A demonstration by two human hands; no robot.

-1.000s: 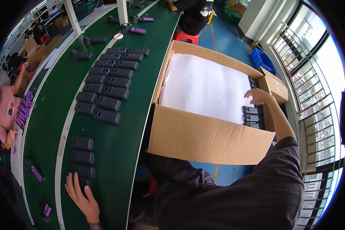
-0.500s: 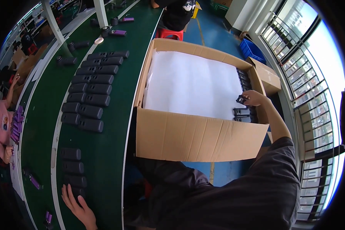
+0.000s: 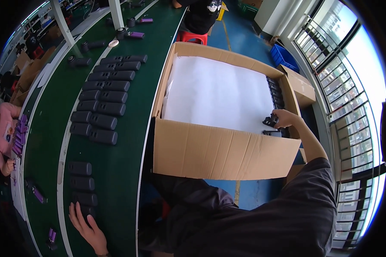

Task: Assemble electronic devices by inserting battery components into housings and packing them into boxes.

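My right hand [image 3: 284,118] reaches into the right side of an open cardboard box [image 3: 227,152]. Its fingers are closed on black plastic pieces [image 3: 269,121], held above the white sheet [image 3: 218,94]; how many is hard to tell. Just below the hand, another such piece [image 3: 272,133] lies near the box's front wall. My left hand [image 3: 88,229] rests on the green table with fingers spread, its fingertips at the lowest of a short column of dark grey rounded housings [image 3: 82,184]. The hand partly covers that lowest one.
Paired dark grey housings [image 3: 107,108] line the table farther up. Black pieces [image 3: 275,92] stand along the box's right wall. Purple-and-black devices [image 3: 37,192] lie on the left; a person in pink [image 3: 3,132] works beyond. Another person sits on a red stool [image 3: 192,37] ahead.
My right hand has moved a little nearer to me inside the box, onto where black pieces stood by the front wall. My left hand stays almost in place.
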